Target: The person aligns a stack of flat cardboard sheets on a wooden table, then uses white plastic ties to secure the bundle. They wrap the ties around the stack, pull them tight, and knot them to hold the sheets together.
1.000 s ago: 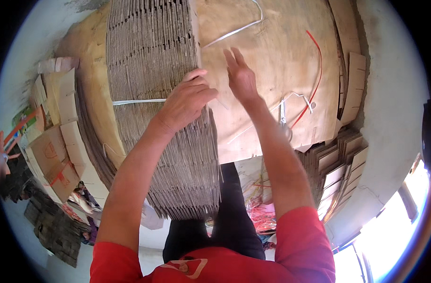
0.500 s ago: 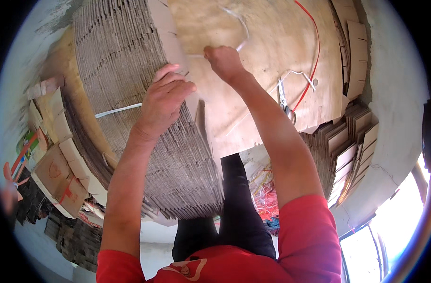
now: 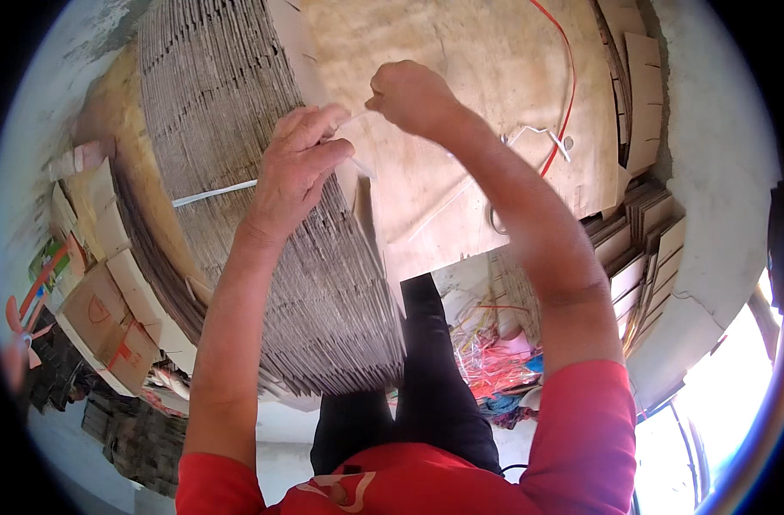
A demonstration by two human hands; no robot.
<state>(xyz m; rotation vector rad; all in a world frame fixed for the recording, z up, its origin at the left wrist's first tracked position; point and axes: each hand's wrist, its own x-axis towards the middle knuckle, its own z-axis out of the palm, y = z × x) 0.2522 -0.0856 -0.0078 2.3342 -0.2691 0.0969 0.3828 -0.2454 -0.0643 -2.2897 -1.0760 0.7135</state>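
Note:
A long stack of flat cardboard pieces (image 3: 212,112) stands on edge at my left, with a white strap (image 3: 216,194) running across it. My left hand (image 3: 296,167) is at the stack's right edge, thumb and fingers pinched on the strap, a short end poking out below. To its right, over the wooden board, my right hand (image 3: 412,99) is closed in a fist. A short length of strap stretches between the two hands. The fingertips of my right hand are partly hidden.
On the wooden board (image 3: 486,43) lie a red strap (image 3: 572,73), loose white strap pieces (image 3: 534,130) and scissors (image 3: 496,220), mostly under my right forearm. Cardboard stacks (image 3: 641,223) lean at the right wall. Tangled straps (image 3: 495,365) lie below; an opened carton (image 3: 109,322) is at left.
My right hand has moved up a little, its forearm swinging right and now covering most of the scissors. My left hand has shifted slightly left; the strap between the hands is now short and straight.

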